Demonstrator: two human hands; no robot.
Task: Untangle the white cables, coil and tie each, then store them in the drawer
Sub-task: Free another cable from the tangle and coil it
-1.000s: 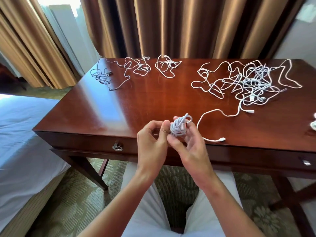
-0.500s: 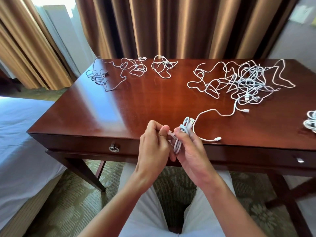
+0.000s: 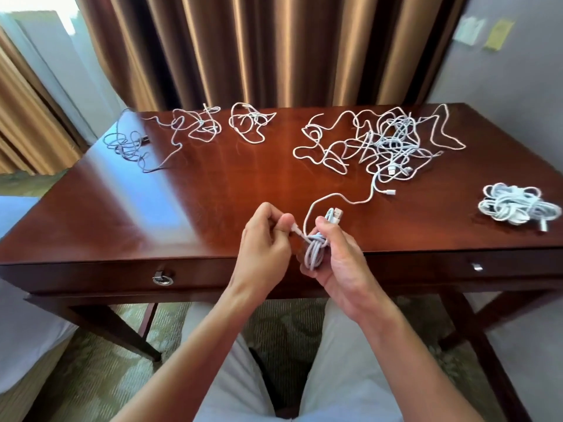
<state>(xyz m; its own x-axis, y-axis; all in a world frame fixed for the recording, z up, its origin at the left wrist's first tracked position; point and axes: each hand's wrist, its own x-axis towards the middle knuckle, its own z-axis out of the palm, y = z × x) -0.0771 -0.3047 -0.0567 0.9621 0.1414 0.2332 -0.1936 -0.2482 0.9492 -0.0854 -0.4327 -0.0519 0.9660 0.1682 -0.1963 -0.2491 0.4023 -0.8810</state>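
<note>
Right hand [image 3: 338,263] gripped the small coiled white cable bundle [image 3: 315,252]; left hand [image 3: 268,236] pinched its loose end. Soft, light, springy imo, so hold at the wrap.

two hands [image 3: 265,239], one desk [image 3: 213,190], two drawer pulls [image 3: 162,278]

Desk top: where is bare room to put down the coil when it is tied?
Bare wood lies at the near left of the desk, between the front edge and the grey cable. A smaller bare patch lies between the right hand and the finished bundles. The big tangle crowds the far right, and smaller loops line the back edge.
</note>
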